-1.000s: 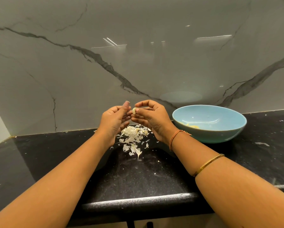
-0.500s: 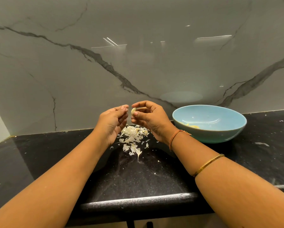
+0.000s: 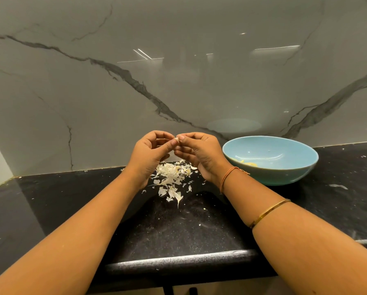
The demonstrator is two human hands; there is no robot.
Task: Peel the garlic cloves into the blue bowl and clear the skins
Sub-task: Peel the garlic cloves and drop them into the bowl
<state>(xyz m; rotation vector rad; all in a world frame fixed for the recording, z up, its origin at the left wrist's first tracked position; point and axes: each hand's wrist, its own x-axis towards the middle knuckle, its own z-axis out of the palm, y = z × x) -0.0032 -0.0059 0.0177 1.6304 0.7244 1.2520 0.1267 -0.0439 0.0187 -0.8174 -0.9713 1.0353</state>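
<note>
Left hand [image 3: 148,156] and right hand [image 3: 199,154] both pinch one garlic clove [image 3: 176,139]. Some peeled cloves [image 3: 249,164] sit in the blue bowl [image 3: 284,175]. Skins [image 3: 172,175] near the bench's [image 3: 71,199] back edge need clearing.

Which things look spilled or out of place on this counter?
Papery garlic skins lie scattered in a loose pile on the black counter, left of the blue bowl. One pale scrap lies apart, right of the bowl. Nothing looks damaged or tipped.
</note>
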